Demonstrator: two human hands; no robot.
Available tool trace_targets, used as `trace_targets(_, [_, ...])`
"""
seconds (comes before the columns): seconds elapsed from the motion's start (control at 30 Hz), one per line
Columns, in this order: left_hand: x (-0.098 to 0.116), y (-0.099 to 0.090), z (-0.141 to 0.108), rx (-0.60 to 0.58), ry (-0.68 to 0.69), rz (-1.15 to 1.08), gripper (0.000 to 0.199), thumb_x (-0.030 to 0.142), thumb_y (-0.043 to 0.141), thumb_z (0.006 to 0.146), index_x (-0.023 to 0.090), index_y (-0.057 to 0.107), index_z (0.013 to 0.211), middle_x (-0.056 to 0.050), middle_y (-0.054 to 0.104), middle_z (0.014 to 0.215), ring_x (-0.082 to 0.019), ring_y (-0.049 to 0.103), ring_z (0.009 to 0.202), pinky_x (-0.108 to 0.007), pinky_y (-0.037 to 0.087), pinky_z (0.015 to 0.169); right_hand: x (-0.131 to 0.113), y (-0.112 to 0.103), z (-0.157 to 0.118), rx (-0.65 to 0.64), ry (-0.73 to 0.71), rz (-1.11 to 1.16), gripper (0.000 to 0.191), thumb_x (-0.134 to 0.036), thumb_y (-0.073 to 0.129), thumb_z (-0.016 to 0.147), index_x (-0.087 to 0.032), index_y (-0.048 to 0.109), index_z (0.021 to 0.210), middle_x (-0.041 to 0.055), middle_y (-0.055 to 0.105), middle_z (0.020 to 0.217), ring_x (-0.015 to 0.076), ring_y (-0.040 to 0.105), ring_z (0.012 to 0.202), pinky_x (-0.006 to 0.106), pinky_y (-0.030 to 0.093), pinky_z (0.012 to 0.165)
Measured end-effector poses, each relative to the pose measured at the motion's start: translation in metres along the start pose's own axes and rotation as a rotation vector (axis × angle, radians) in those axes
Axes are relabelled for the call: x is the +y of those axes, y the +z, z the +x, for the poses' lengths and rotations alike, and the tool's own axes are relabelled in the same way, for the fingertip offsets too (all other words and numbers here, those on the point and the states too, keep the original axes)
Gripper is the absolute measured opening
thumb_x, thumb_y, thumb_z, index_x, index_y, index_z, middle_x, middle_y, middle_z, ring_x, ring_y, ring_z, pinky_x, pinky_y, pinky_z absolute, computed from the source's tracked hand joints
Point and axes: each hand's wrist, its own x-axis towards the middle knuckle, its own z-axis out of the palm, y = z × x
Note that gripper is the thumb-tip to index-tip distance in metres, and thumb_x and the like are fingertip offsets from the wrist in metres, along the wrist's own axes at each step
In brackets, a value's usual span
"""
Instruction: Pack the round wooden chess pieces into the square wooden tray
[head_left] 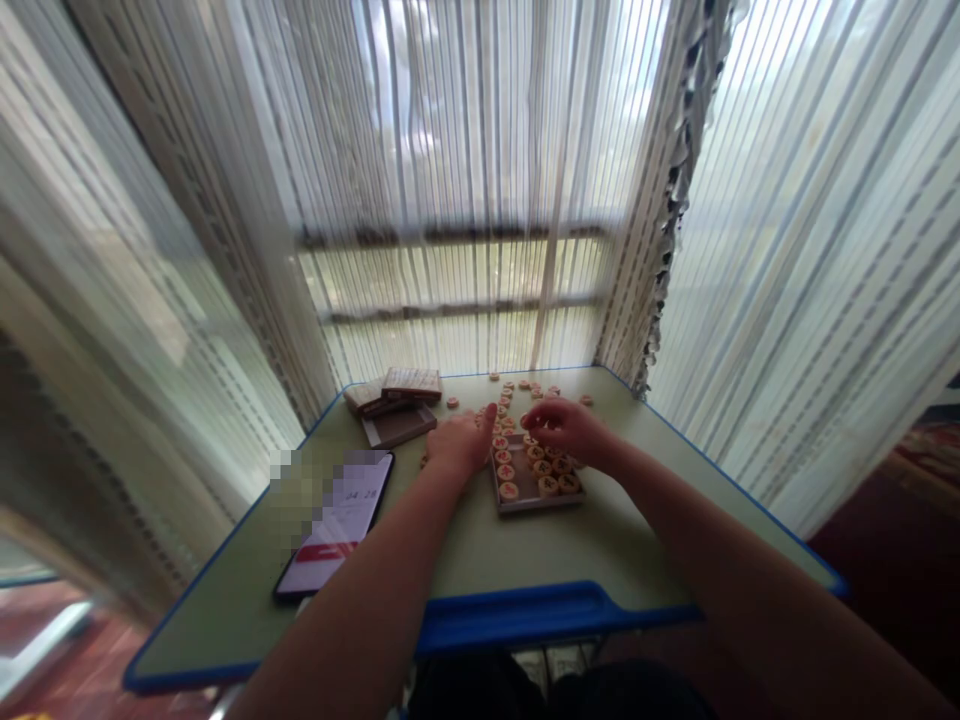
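Observation:
Round wooden pieces with red or dark characters stand in rows in a shallow open box [529, 506] on the green table. A bare strip shows between the rows. My left hand [463, 440] is at the box's far left corner, over loose pieces; its fingertips are hard to make out. At the far right side of the box is my right hand [566, 428], its fingers curled near a round piece [526, 421]; whether it grips that piece is unclear. More loose pieces [505, 394] lie scattered beyond both hands.
A phone [337, 525] with a lit screen lies at the left. Behind it are an open tray [397, 427] and stacked patterned boxes [412, 383]. The table [600, 570] has a blue rim and a blue trough at the near edge. Striped curtains [465, 150] hang behind.

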Motion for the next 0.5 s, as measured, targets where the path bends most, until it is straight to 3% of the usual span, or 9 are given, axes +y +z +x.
trace_targets(0.13, [0.0,0.0,-0.001,-0.003,0.011,0.003,0.087,0.066,-0.01,0.077,0.02,0.059,0.101,-0.013,0.062,0.106,-0.029,0.057,0.1,-0.04,0.044,0.079,-0.013,0.0,-0.003,0.078,-0.091,-0.074,0.01,-0.021,0.059,0.069,-0.017,0.064,0.077,0.001,0.061,0.073,0.0096,0.049,0.061,0.022,0.041,0.058])
trace_targets(0.3, [0.001,0.002,0.0,0.009,0.002,-0.008,0.085,0.066,-0.008,0.077,0.018,0.056,0.106,-0.015,0.061,0.109,-0.03,0.057,0.1,-0.042,0.044,0.079,-0.026,-0.008,-0.006,0.192,-0.074,-0.056,0.016,-0.031,0.063,0.069,-0.017,0.059,0.076,0.0001,0.06,0.068,0.009,0.045,0.058,0.022,0.039,0.054])
trace_targets(0.43, [0.001,0.003,0.001,0.006,0.003,-0.018,0.084,0.067,-0.007,0.077,0.018,0.052,0.111,-0.016,0.059,0.112,-0.03,0.056,0.101,-0.042,0.044,0.079,-0.03,-0.01,-0.007,0.202,-0.048,0.014,0.032,-0.036,0.062,0.072,-0.018,0.059,0.098,0.0031,0.065,0.078,0.0092,0.047,0.057,0.023,0.041,0.055])
trace_targets(0.5, [0.001,0.003,0.001,0.003,0.006,-0.018,0.085,0.068,-0.007,0.076,0.018,0.051,0.112,-0.016,0.059,0.112,-0.03,0.056,0.101,-0.042,0.043,0.08,-0.03,-0.01,-0.007,0.187,-0.065,-0.038,0.032,-0.036,0.061,0.073,-0.019,0.062,0.099,0.0035,0.066,0.079,0.0106,0.05,0.06,0.025,0.042,0.058])
